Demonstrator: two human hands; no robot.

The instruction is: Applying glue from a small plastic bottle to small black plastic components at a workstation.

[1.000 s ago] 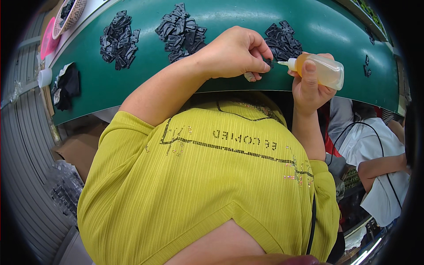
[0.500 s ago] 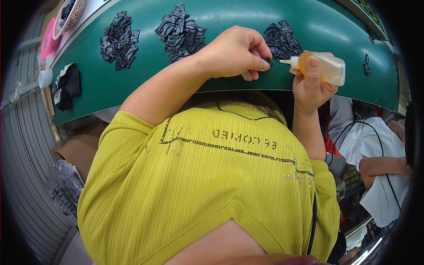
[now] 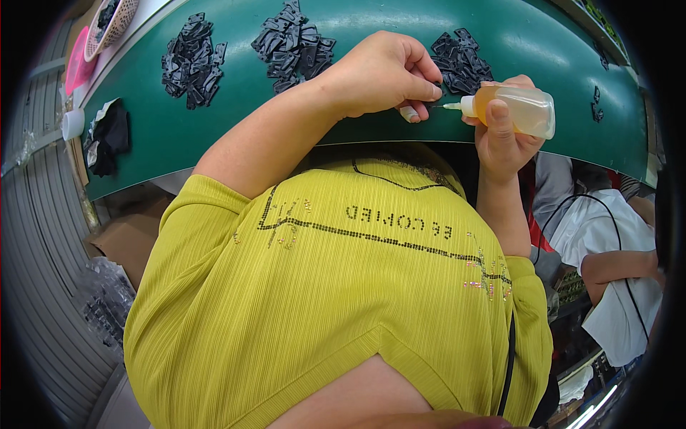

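Note:
My left hand (image 3: 389, 77) is closed in a pinch over the green table, with a small black plastic part (image 3: 438, 86) at its fingertips. Most of that part is hidden by the fingers. My right hand (image 3: 504, 143) grips a translucent squeeze bottle (image 3: 532, 113) holding amber liquid, tipped on its side. Its thin needle tip (image 3: 447, 106) points left at my left fingertips; whether it touches the part I cannot tell. Just beyond both hands lies a pile of black plastic parts (image 3: 461, 61).
Two more piles of black parts, one at the far left (image 3: 193, 64) and one further right (image 3: 293, 46), lie on the green table (image 3: 236, 121). A black cloth-like bundle (image 3: 107, 139) and a white cap (image 3: 73, 125) sit at the left edge. Another person's arm (image 3: 618, 272) shows at right.
The bottle has tilted a little and its needle tip has shifted slightly left and down. My left fingers have changed their pinch slightly.

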